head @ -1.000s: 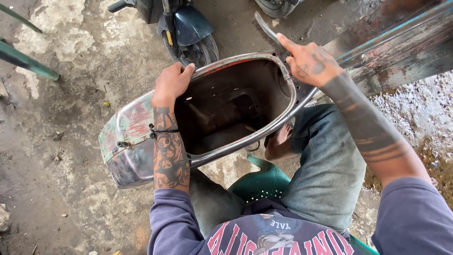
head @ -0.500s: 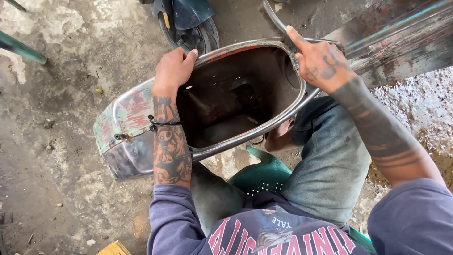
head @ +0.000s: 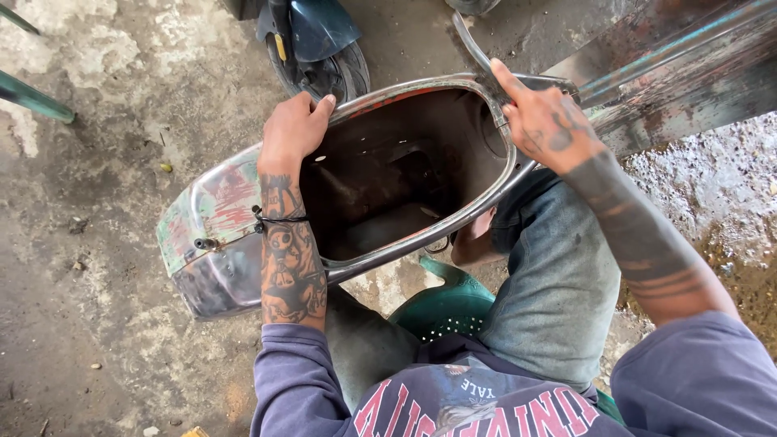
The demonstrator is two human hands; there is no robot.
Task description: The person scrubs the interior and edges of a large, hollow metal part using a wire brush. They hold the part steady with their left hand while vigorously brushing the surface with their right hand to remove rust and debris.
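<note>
A worn metal scooter body shell (head: 218,235), hollow side up, rests across my knees. Its paint is scraped to bare metal with red and green patches. My left hand (head: 293,129) grips the shell's far rim, fingers curled over the edge. My right hand (head: 546,121) is closed on the right end of the rim, forefinger pointing along a thin curved metal strip (head: 472,42). The inside of the shell (head: 405,186) is dark and rusty. I sit on a green plastic stool (head: 449,303).
A parked scooter's dark front wheel and mudguard (head: 320,48) stand just beyond the shell. A long scraped metal panel (head: 680,73) leans at the upper right. A green bar (head: 32,97) crosses the upper left. The ground is cracked concrete (head: 97,202).
The shell has shifted slightly toward me and lower in view. Both hands keep their hold on its rim.
</note>
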